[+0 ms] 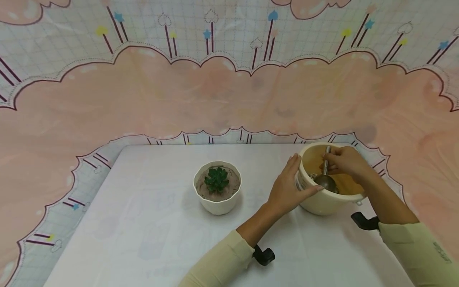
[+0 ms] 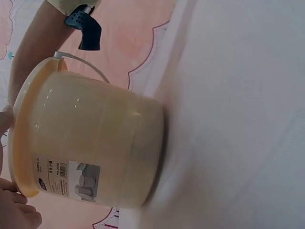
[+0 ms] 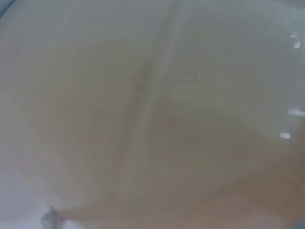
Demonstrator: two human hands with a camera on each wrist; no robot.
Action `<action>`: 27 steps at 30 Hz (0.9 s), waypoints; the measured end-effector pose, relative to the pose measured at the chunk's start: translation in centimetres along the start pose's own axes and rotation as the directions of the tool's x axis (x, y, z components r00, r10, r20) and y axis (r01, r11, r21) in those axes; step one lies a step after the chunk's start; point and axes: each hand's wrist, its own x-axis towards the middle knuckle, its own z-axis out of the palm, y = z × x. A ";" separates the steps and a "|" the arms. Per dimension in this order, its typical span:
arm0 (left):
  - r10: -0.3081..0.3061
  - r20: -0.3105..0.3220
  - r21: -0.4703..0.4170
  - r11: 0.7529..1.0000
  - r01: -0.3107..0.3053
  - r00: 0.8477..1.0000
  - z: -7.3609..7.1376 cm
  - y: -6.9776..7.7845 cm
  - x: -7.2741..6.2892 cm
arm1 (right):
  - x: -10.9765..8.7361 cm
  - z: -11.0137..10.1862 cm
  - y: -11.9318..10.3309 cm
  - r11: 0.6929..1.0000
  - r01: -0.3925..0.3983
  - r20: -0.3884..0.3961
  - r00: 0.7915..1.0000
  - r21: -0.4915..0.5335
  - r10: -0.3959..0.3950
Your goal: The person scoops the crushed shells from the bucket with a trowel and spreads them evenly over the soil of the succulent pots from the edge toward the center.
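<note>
A cream plastic bucket (image 1: pixel 322 205) stands at the right of the white table, with a printed label on its side in the left wrist view. My left hand (image 1: pixel 287 189) holds its left rim, thumb over the near edge and fingers along the side. Inside the bucket, my right hand (image 1: pixel 346 161) grips the upright handle of a large metal spoon (image 1: pixel 327 182). The round bowl of the spoon is low against the near inner wall. Some greyish material shows beside it; the bucket's bottom is mostly hidden. In the right wrist view the pale bucket wall (image 3: pixel 214 95) fills the picture, blurred.
Left of the bucket, a white faceted pot (image 1: pixel 217 207) holds a green succulent (image 1: pixel 216 180) in greyish-brown soil. The bucket has a thin white handle (image 2: pixel 86 62) hanging at its side. Patterned cloth (image 1: pixel 215 99) hangs behind the table (image 1: pixel 143 239).
</note>
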 end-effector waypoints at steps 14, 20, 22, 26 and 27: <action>-0.007 0.120 0.004 1.000 0.006 0.993 -0.7 -0.3 0.8 | -3.9 -1.1 -2.9 0.983 0.066 0.073 0.996 -0.173 -0.054; -0.004 0.144 0.020 1.000 0.001 0.990 -0.7 -0.6 1.0 | -5.2 -1.4 -3.6 0.965 0.088 0.103 0.993 -0.246 -0.064; 0.001 0.145 0.024 1.000 -0.005 0.989 -0.7 -0.6 1.2 | -5.4 -1.6 -3.8 0.965 0.091 0.096 0.993 -0.248 -0.069; 0.003 0.144 0.028 1.000 -0.007 0.990 -0.9 -0.7 1.4 | -5.6 -2.6 -3.7 0.947 0.086 -0.012 0.995 -0.311 -0.094; 0.001 0.144 0.029 1.000 -0.005 0.990 -0.9 -0.7 1.4 | -5.7 -2.9 -3.6 0.940 0.078 -0.061 0.993 -0.332 -0.104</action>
